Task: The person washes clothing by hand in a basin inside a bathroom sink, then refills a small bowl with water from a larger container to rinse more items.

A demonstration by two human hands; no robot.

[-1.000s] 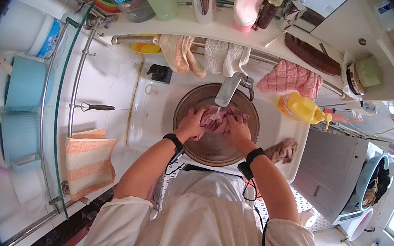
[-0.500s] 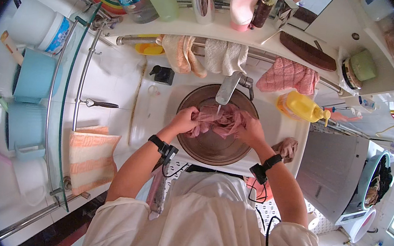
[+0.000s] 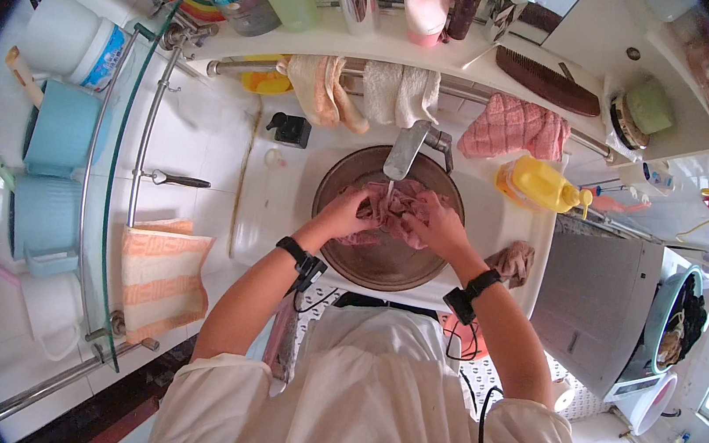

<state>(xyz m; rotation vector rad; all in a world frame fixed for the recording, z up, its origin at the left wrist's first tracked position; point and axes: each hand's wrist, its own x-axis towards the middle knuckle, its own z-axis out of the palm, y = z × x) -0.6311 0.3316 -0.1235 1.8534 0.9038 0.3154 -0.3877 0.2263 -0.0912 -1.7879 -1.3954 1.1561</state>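
- So my left hand has its fingers curled into the left side of a wet-looking pink cloth, all bunched up.
- My right hand is clamped on the right side of the same cloth, fingers bent over it. Hands are a little apart, with cloth filling the space between them.
- The cloth is in a round brown basin, toward its far half, right under the faucet. Looks like a thin stream of water is landing on it.
- The basin sits in a white sink. I've got a black band on each wrist, for what it's worth.
- Right side of the sink: a yellow pump bottle lying toward the far end, and a crumpled brownish cloth nearer to me, just beside my right wrist.
- Far left of the sink there's a little black dispenser.
- Past the faucet, a rail holds a peach towel, a white towel and, further right, a pink towel.
- Brown comb lies on the shelf above those, over to the right.
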